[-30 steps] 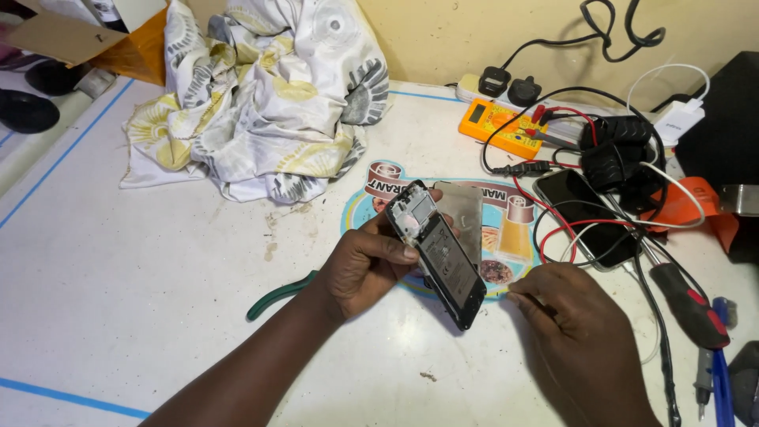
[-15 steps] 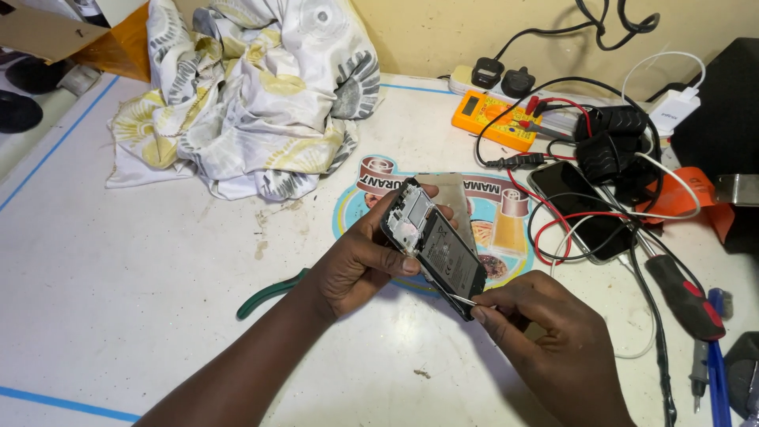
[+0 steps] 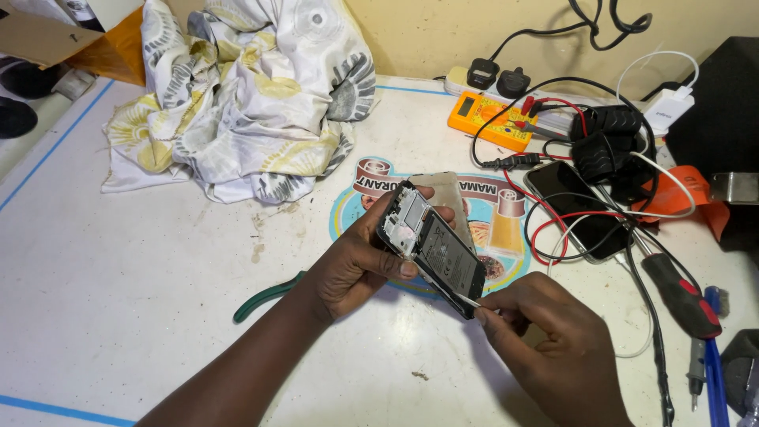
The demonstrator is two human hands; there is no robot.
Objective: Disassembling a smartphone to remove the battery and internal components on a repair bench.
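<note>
White table (image 3: 118, 300), cloth heap at 11 o'clock. Left hand (image 3: 356, 261) fingers clamped round opened phone (image 3: 433, 249), centre. Right hand (image 3: 545, 340) at 5 o'clock pinches thin tool (image 3: 468, 300) at phone's lower edge. Prying step; next needs gentle leverage.

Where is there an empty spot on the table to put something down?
The widest bare patch of the white table lies left of the left hand, below the crumpled cloth. Another lies along the near edge by the blue tape line. The right side is crowded: tangled cables, orange multimeter, a second phone, red-handled screwdriver.
</note>
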